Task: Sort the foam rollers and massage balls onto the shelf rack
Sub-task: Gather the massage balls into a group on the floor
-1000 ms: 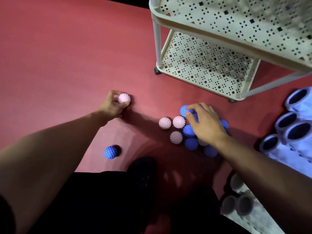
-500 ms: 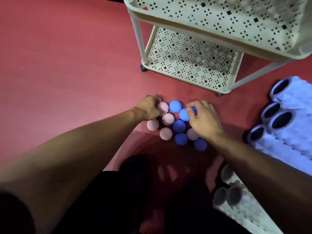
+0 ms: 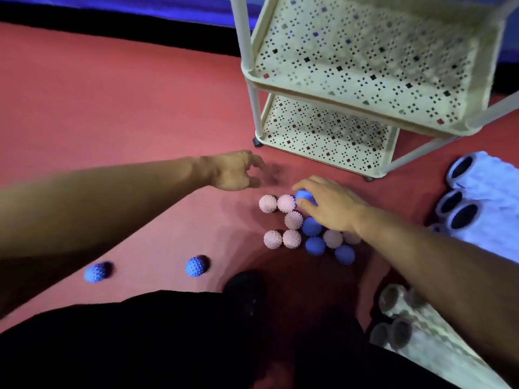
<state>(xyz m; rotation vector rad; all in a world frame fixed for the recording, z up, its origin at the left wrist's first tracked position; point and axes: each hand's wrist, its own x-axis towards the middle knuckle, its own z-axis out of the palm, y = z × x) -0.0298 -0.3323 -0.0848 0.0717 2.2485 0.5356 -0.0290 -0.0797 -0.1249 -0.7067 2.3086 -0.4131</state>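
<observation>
Head view, the only one supplied: a cream perforated-metal shelf rack on castors (image 3: 323, 136) is seen standing on the far right part of a red floor mat (image 3: 112, 108), both visible tiers bare of any items. A cluster of spiky pink and blue rubber massage balls (image 3: 293, 220) is gathered on the mat just in front of the rack's lower tier, the balls touching one another. The right hand (image 3: 330, 209) is laid over the far right of this cluster, its fingers curled round a blue spiky massage ball (image 3: 304, 195), which is grasped. The left hand (image 3: 234, 172) is held just left of the cluster above the mat, fingers loosely curled and blurred at the tips; nothing is seen in it, so it is judged released. Two stray blue spiky balls, one (image 3: 196, 266) near the person's dark-clothed knee and another (image 3: 95, 272) farther toward the mat's left edge, lie well apart from the rest. Pale blue ridged foam rollers (image 3: 483, 197) are stacked at the mat's right edge, and grey-white ridged foam rollers (image 3: 415, 327) nearer the near right corner. If the grasped ball is lifted carelessly, the neighbours touching it could be knocked and sent rolling across the mat. The strays could be overlooked. Colours could be mixed on a tier under this dim light.
</observation>
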